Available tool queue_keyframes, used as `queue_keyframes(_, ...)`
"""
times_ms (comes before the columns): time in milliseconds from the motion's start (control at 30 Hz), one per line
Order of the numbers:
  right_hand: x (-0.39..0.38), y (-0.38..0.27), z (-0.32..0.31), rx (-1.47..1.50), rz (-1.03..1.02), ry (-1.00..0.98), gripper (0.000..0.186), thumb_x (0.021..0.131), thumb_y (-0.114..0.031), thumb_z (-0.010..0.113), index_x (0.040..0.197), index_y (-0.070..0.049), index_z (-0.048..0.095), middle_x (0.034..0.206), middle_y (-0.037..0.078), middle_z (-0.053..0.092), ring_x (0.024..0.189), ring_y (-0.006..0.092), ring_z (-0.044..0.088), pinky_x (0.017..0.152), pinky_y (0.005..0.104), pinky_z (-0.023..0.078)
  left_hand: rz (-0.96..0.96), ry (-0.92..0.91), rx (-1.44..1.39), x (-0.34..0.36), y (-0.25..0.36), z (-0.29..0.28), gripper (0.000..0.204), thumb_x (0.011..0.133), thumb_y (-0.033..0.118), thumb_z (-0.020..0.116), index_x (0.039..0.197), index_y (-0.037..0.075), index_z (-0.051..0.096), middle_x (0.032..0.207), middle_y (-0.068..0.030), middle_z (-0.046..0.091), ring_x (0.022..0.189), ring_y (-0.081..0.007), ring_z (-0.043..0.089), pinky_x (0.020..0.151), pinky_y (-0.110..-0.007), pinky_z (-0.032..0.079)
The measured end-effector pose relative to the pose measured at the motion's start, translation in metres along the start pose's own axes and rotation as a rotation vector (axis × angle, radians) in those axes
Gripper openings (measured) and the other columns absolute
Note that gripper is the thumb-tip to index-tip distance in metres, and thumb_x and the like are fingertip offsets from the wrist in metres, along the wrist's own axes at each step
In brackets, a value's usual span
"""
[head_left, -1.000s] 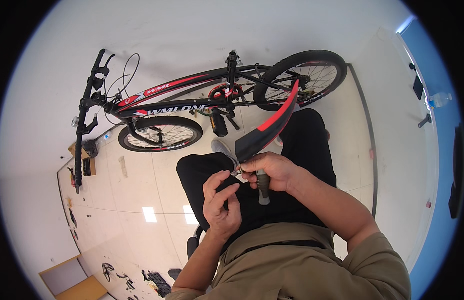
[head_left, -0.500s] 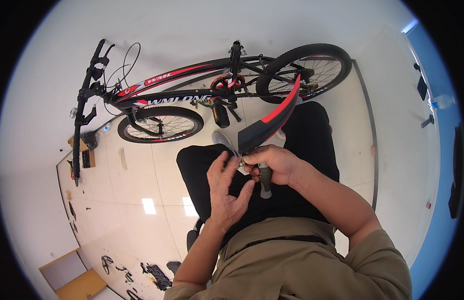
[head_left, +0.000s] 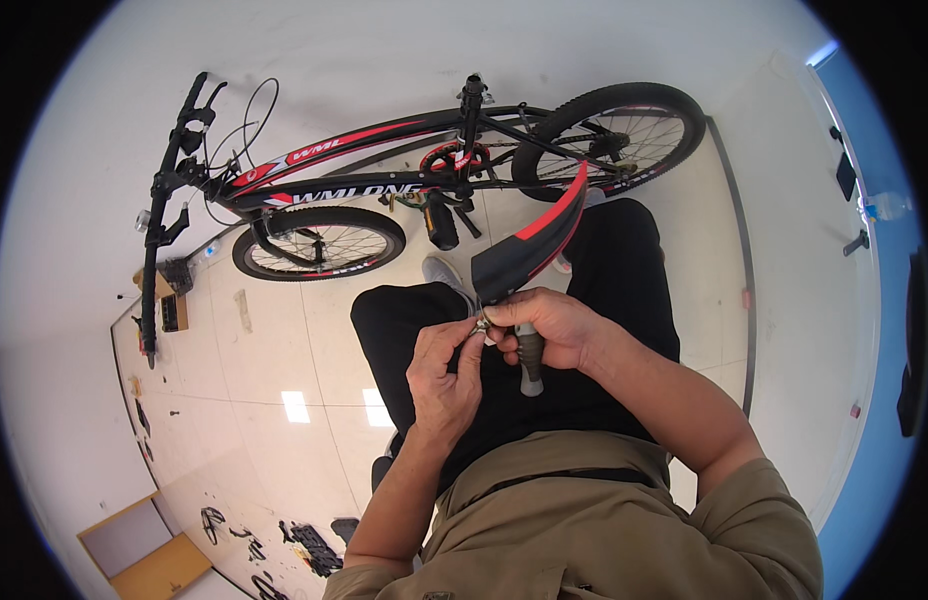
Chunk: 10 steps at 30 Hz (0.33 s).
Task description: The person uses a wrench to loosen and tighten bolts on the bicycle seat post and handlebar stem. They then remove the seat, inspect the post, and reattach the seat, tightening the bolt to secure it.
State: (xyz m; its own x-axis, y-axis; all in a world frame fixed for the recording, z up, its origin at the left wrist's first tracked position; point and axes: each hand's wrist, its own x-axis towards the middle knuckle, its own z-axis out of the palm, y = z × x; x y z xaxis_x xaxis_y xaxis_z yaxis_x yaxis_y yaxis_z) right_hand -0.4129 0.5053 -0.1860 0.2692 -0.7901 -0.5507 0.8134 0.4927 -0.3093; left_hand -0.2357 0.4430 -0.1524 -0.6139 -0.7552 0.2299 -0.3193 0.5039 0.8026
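Observation:
A black and red bicycle mudguard (head_left: 517, 262) rises from between my hands, its wide end close to my fingers. My right hand (head_left: 549, 322) is closed, thumb and forefinger pinching metal hardware at that end. Its other fingers keep a screwdriver (head_left: 530, 360) with an olive-grey handle in the palm, handle pointing toward my body. My left hand (head_left: 444, 380) pinches a small metal fitting (head_left: 481, 325) at the same spot, fingertips touching or nearly touching the right ones. The fitting's exact shape is mostly hidden by fingers.
A black and red bicycle (head_left: 439, 184) without a saddle stands along the wall ahead. A cardboard box (head_left: 168, 288) is at the left wall. Loose parts and a black tool case (head_left: 314, 548) lie on the floor at lower left. A bottle (head_left: 889, 207) is at far right.
My left hand has gone from spread fingers to a pinch on the small metal fitting. The mudguard has tilted slightly left; my right hand keeps its grip.

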Motion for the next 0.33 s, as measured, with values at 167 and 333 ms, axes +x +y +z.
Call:
queue_keyframes(167, -0.0006, -0.0013, 0.0009, 0.009, 0.004, -0.04, 0.016, 0.095, -0.023, 0.069, 0.093, -0.007, 0.064, 0.079, 0.001, 0.06, 0.068, 0.0131, 0.055, 0.064, 0.0317, 0.046, 0.11, 0.021, 0.08, 0.0036, -0.0015, -0.0008, 0.018, 0.088, -0.001, 0.073, 0.106, 0.001, 0.07, 0.094, -0.0141, 0.07, 0.082, -0.0251, 0.068, 0.073, -0.032, 0.054)
queue_keyframes(333, 0.0002, -0.0018, 0.0002, 0.035, 0.026, -0.05, 0.017, 0.096, -0.024, 0.068, 0.091, -0.008, 0.064, 0.078, 0.0, 0.06, 0.067, 0.013, 0.055, 0.063, 0.0321, 0.046, 0.197, 0.036, 0.131, 0.006, -0.0052, 0.0013, 0.02, 0.088, -0.001, 0.073, 0.107, 0.003, 0.07, 0.096, -0.0145, 0.07, 0.084, -0.0263, 0.068, 0.073, -0.032, 0.055)
